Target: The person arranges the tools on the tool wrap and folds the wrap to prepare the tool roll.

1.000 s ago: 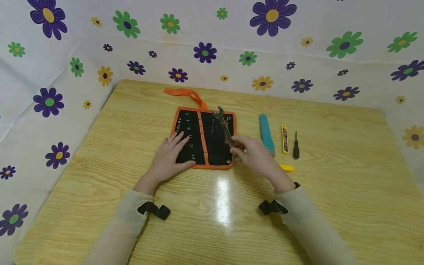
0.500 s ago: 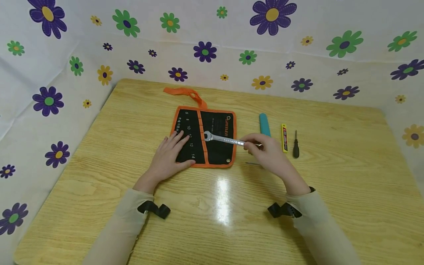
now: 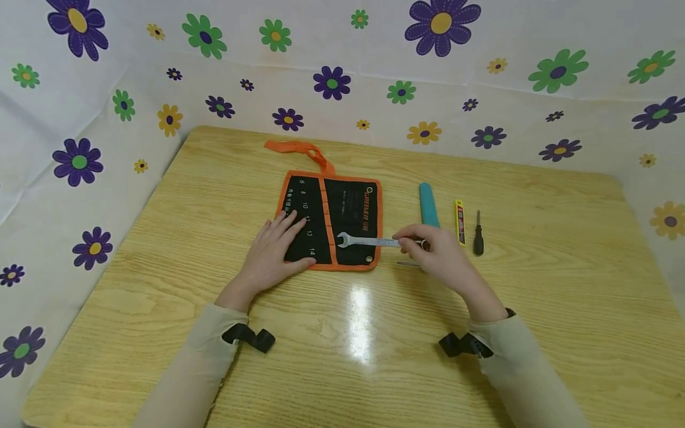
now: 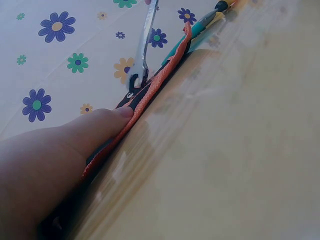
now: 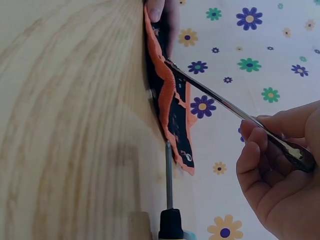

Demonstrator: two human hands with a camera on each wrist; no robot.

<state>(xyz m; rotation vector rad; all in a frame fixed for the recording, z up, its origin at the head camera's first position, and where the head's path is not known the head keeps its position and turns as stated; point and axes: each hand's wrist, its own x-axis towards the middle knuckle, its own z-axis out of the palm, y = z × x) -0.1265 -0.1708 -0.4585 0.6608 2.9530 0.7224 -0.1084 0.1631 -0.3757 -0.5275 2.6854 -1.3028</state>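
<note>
My right hand (image 3: 436, 252) pinches a silver combination wrench (image 3: 369, 241) between thumb and fingers near its ring end. The wrench points left over a black tool pouch (image 3: 350, 208) with orange edging. Its open-end head lies by the orange pocket band; in the right wrist view the wrench (image 5: 215, 95) slants down to that band. Whether it touches the cloth I cannot tell. My left hand (image 3: 275, 249) lies spread on the pouch's numbered pocket side; in the left wrist view its thumb (image 4: 107, 125) presses the near edge.
A screwdriver shaft (image 3: 408, 263) shows below my right hand, its handle hidden there. To the right lie a long teal tool (image 3: 428, 205), a slim yellow packet (image 3: 460, 221) and a black-handled screwdriver (image 3: 478, 235). An orange strap (image 3: 305, 150) trails behind the pouch.
The wrench has swung from a raised tilt to lying crosswise, head to the left, then shifted toward me. My right hand has moved right and slightly nearer. The left hand stays in place.
</note>
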